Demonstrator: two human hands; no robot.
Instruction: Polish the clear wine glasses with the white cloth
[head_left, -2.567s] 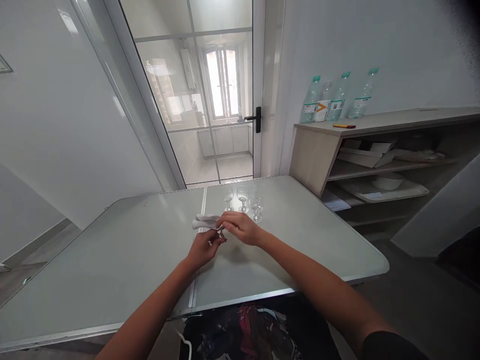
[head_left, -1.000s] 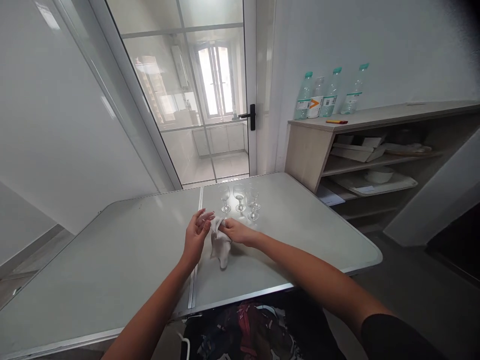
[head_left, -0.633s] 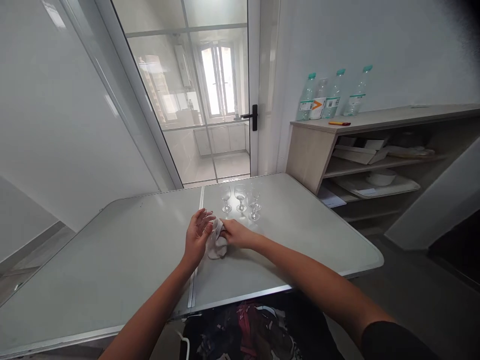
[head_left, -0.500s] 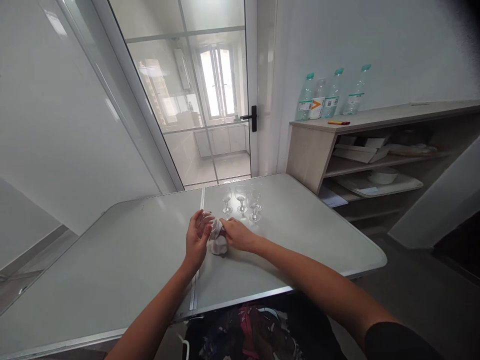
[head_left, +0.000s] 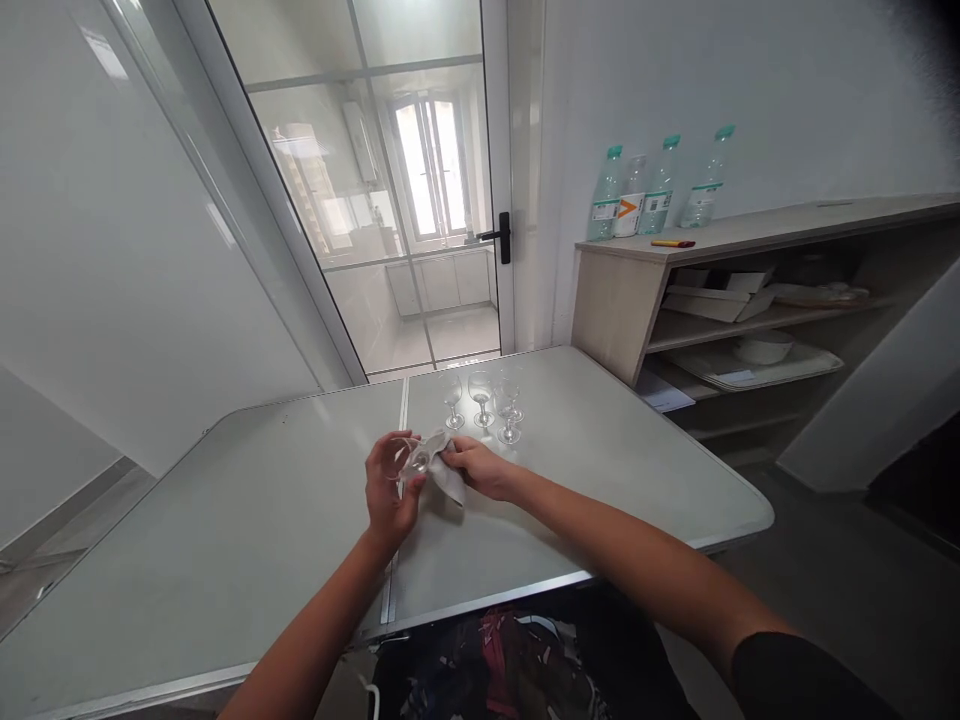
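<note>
Tilted on its side above the table [head_left: 300, 520], a clear stemmed glass [head_left: 411, 462] is held by my left hand [head_left: 388, 490], whose fingers curl around the bowl. My right hand [head_left: 476, 465] is closed on a white cloth [head_left: 448, 480], which covers the glass's stem end and hangs down below the fingers. Part of the stem and foot is hidden under the cloth. Just beyond my hands, several more stemmed glasses stand upright in a group, the nearest glass [head_left: 509, 428] close to my right hand.
To the right stands a wooden shelf unit [head_left: 615, 310] with several plastic bottles [head_left: 656, 200] and a small yellow-red item [head_left: 673, 244] on top. A tray [head_left: 802, 366] and a white bowl [head_left: 765, 347] sit inside. Behind the table is a glass-paned door [head_left: 420, 300].
The glass has turned in my left hand, so its inside shows more. The cloth, bunched before, now drapes open from my right hand. The standing glasses have stayed in place.
</note>
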